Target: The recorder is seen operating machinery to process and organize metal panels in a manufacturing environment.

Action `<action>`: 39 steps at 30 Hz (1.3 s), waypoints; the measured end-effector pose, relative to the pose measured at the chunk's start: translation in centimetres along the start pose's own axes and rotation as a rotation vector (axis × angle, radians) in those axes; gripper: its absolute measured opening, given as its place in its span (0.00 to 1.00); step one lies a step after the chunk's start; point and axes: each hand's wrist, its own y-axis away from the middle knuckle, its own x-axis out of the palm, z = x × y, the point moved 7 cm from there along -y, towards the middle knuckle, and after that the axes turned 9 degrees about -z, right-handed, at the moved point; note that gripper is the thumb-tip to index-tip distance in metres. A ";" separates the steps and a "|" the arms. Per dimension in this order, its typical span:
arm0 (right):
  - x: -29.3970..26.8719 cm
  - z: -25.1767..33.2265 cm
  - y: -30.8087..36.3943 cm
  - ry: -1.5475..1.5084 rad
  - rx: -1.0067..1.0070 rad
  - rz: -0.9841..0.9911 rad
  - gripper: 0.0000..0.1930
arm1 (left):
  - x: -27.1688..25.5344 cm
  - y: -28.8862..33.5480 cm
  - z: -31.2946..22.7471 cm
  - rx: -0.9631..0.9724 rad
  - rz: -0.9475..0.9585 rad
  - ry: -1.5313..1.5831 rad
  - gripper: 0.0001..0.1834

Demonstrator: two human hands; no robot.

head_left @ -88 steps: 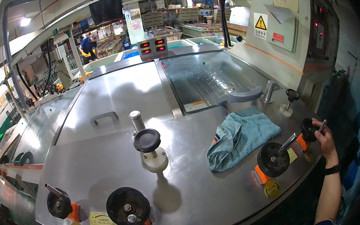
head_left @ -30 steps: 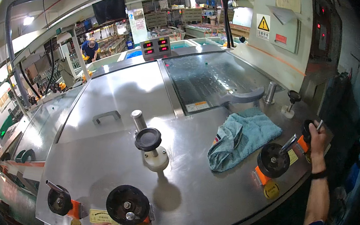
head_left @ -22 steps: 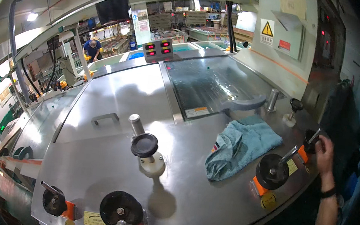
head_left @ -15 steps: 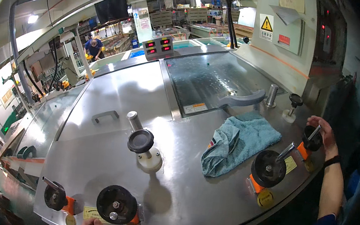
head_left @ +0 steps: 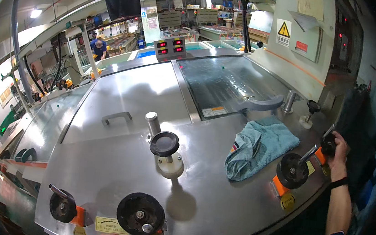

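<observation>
One black handwheel [head_left: 329, 144] at the right edge of the brushed steel machine top [head_left: 130, 97] sits gripped in my right hand [head_left: 340, 154], fingers curled shut around it, a rumpled blue towel [head_left: 258, 145] lying inboard amid open, smooth metal.

Right hand [head_left: 339, 154] now slightly lower on black handwheel [head_left: 328, 144].
</observation>
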 end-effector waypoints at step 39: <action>16.1 4.8 15.4 0.674 -0.494 0.361 0.15 | -0.4 -2.1 -1.4 0.257 0.307 0.322 0.03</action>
